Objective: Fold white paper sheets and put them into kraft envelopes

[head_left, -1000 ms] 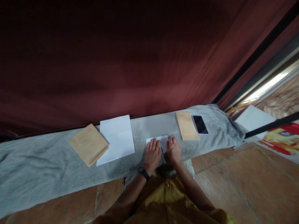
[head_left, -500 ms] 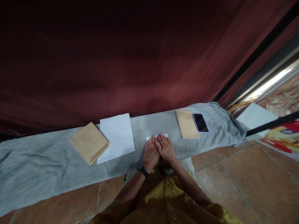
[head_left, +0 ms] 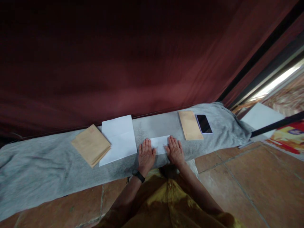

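A narrow folded white paper [head_left: 159,144] lies on the grey cloth in front of me. My left hand [head_left: 146,155] rests flat on its left end, fingers stretched out, a black band on the wrist. On the paper's right end lies my right hand [head_left: 175,151], flat, with the fingers extended. Between the hands the middle of the paper shows. Larger white sheets [head_left: 120,137] lie left of my left hand, beside a stack of brown envelopes [head_left: 91,144]. To the right of my right hand is a single brown envelope [head_left: 190,125].
A phone [head_left: 204,123] lies right of the single envelope. The grey cloth [head_left: 35,167] covers a long, narrow surface, with a dark red curtain [head_left: 118,69] behind it. A black pole [head_left: 277,123] and a red and yellow package [head_left: 289,136] are at the right, above the tiled floor.
My hands have moved apart, left and right, from being side by side over the paper. More of the folded paper's middle now shows between them.
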### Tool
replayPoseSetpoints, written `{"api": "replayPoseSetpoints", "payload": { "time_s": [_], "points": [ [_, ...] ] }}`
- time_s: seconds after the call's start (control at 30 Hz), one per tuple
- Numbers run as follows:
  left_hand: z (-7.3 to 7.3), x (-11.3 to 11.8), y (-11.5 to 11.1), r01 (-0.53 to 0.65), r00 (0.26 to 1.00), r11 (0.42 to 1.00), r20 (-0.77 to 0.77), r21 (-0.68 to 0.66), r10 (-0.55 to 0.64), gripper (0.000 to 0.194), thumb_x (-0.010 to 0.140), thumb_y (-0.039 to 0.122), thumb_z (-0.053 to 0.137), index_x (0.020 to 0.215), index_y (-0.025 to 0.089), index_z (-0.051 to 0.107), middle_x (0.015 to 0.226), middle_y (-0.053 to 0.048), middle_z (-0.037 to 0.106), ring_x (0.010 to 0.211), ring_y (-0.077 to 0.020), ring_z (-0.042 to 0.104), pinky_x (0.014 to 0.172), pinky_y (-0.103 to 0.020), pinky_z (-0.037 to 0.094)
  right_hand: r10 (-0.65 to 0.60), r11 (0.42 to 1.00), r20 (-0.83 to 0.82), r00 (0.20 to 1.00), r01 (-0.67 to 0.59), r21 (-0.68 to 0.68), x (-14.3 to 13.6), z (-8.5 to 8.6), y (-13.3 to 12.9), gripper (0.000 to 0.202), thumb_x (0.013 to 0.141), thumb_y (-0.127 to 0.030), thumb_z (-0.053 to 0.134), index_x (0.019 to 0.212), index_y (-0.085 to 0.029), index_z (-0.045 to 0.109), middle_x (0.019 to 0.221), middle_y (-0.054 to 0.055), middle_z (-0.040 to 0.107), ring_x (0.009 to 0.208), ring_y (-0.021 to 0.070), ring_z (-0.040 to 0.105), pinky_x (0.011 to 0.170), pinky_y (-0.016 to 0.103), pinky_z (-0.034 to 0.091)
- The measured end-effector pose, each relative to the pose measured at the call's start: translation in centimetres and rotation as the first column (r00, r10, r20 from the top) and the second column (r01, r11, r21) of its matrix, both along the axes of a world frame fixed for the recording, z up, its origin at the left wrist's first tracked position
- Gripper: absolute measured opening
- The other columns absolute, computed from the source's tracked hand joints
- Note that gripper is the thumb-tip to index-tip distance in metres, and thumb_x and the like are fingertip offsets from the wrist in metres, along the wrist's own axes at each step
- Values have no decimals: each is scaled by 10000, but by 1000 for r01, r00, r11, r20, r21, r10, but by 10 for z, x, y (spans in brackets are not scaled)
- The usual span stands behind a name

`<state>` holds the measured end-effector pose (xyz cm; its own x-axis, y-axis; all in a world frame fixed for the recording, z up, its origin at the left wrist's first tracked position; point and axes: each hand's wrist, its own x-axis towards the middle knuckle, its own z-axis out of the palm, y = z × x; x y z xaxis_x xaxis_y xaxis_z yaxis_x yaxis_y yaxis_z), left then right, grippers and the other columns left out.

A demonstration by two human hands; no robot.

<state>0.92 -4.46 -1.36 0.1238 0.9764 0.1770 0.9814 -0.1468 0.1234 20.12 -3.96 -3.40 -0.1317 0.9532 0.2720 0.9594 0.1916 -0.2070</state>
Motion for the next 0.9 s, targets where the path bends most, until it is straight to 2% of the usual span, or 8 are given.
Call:
{"api": "replayPoseSetpoints", "payload": {
  "time_s": [0.13, 0.3, 0.4, 0.5, 0.63, 0.9],
  "points": [
    [3, 16, -1, -7, 1000, 999, 27, 33, 6, 590, 1009, 306, 325, 1531, 31, 317, 1593, -195, 344, 1514, -284, 251, 1236, -509, 225, -13, 1000, 6, 1000, 13, 3, 0, 0, -1, 582, 1048, -404, 351, 1545, -101, 347, 1571, 151, 397, 1458, 293, 360, 1201, 494, 231],
    [-2, 55, -1, 212, 973, 977, 99, -11, -210, 583, 1029, 347, 297, 1542, 69, 306, 1584, -167, 376, 1504, -251, 281, 1224, -478, 286, 1, 1000, 18, 1000, -1, -3, 0, 4, -3, 562, 1039, -337, 351, 1560, -128, 321, 1588, 146, 371, 1468, 280, 342, 1202, 494, 225],
    [-4, 66, 2, 264, 958, 964, 123, -22, -260, 608, 1036, 414, 293, 1525, 56, 338, 1585, -173, 371, 1502, -255, 287, 1228, -464, 280, 39, 999, 50, 998, -37, -24, 2, 5, -5, 548, 1019, -266, 366, 1556, -158, 341, 1613, 128, 324, 1486, 282, 308, 1202, 498, 218],
    [-5, 61, 7, 240, 964, 971, 117, -15, -237, 626, 1033, 450, 301, 1527, 68, 341, 1591, -165, 363, 1506, -260, 277, 1231, -465, 264, 28, 999, 41, 999, -27, -21, 2, 5, -5, 549, 1020, -295, 374, 1548, -146, 357, 1606, 136, 338, 1485, 287, 308, 1202, 498, 215],
    [-6, 41, 11, 142, 987, 990, 75, -13, -140, 649, 1020, 465, 334, 1545, 84, 312, 1591, -167, 360, 1510, -267, 266, 1227, -485, 258, -12, 1000, -1, 1000, 12, 9, 0, 1, -2, 561, 1031, -331, 350, 1556, -134, 335, 1577, 136, 396, 1459, 274, 359, 1203, 484, 218],
    [-6, 15, 5, 26, 999, 1000, 27, -4, -25, 632, 1012, 397, 344, 1534, 41, 323, 1598, -182, 335, 1515, -274, 250, 1234, -477, 238, -19, 1000, -1, 1000, 19, 5, 0, 0, -2, 558, 1038, -360, 346, 1545, -128, 356, 1565, 137, 415, 1445, 280, 381, 1195, 481, 235]
  ]
}}
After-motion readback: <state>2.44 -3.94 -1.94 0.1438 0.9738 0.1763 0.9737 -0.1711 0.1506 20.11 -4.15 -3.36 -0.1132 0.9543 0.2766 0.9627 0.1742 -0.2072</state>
